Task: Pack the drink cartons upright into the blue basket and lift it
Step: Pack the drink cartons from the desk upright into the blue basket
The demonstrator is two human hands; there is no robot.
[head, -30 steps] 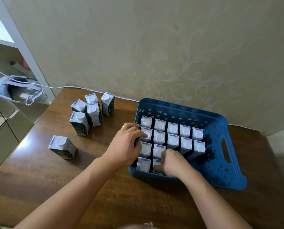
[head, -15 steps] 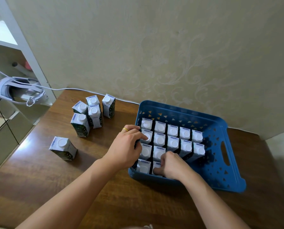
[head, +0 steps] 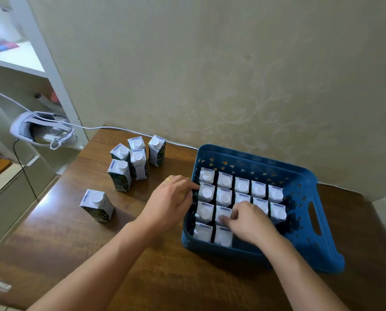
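Six drink cartons (head: 129,163) stand on the brown surface (head: 75,243), left of the blue basket (head: 299,182). The left hand (head: 169,199) rests at the basket's left wall, fingers loosely bent, touching a packed carton (head: 206,193). The right hand (head: 247,218) presses bent fingers down on a carton in the third row. Packing is the step now. Next, a hand should probably fetch another carton from outside.

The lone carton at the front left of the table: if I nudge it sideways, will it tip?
Probably: the lone carton stands tall on a narrow base, so a high push may topple it. The wooden table looks glossy, so a low push likely slides it.
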